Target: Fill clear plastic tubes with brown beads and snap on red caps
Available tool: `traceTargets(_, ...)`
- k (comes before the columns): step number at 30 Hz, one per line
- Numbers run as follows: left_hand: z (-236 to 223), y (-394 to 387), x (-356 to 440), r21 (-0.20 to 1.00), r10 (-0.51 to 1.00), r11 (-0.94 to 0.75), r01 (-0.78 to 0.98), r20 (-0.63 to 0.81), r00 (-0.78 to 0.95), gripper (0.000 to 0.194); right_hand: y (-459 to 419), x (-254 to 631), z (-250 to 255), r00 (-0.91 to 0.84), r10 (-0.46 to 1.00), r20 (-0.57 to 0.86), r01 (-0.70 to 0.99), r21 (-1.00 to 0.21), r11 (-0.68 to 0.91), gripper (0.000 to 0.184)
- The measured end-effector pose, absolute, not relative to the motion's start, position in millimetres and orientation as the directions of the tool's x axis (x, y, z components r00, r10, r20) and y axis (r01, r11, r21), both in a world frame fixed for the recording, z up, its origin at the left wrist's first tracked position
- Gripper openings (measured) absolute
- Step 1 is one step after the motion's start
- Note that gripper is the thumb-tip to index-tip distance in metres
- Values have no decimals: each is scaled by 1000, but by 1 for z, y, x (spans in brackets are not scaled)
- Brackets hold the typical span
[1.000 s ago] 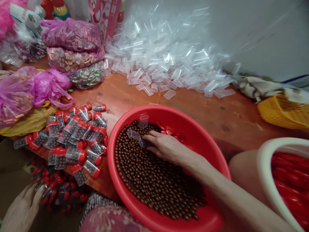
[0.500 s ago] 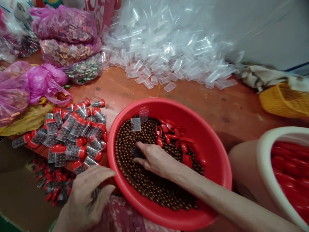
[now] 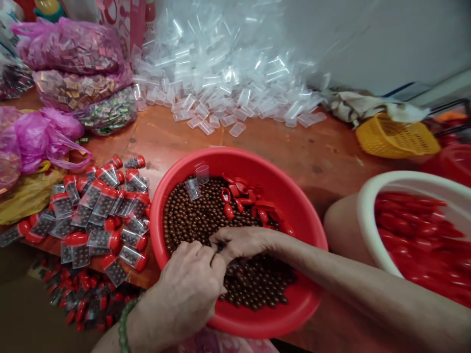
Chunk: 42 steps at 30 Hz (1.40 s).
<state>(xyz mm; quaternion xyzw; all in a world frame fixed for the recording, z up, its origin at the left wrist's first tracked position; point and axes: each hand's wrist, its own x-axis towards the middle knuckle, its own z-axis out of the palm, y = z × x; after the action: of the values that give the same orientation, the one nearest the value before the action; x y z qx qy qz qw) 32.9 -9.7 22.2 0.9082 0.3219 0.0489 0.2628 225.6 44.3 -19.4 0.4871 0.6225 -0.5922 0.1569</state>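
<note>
So, the left hand (image 3: 191,284) is tight beside the right hand (image 3: 245,243) over brown balls (image 3: 187,215) in the red basin (image 3: 156,230)! Both are curled; whether they're pinching anything, I can't tell.

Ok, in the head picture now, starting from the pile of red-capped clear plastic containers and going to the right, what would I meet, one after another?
Pile of red-capped clear plastic containers → round red plastic basin → inside it, two uncapped clear plastic containers → small glossy red plastic pieces → cream round plastic bucket.

A grey wall (image 3: 353,44) backs the reddish-brown table (image 3: 312,142).
</note>
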Motion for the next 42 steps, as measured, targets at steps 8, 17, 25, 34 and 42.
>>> traceTargets(8, 18, 5, 44, 593, 624, -578, 560, -121, 772, 13, 20, 224, -23, -494, 344, -799, 485, -581, -653, 14)
traceTargets(17, 17, 14, 39, 840, 637, -380, 387, -66, 768, 23, -3, 220, 13, -399, 528, -750, 313, -652, -690, 43)
traceTargets(25, 16, 15, 34, 917, 796, -198, 346, -55, 603, 12, 35, 239, 0, 54, 922, -384, 935, -305, -182, 13)
traceTargets(34, 23, 16, 30, 988, 846, 18, 152, -96, 525, 10, 38, 247, -20, 46, 958, -282, 940, -311, -136, 17)
traceTargets(42, 30, 23, 29, 995, 831, 67, 75, -97, 547, 11, 11, 260, 4, -148, 960, -236, 769, -638, -39, 29)
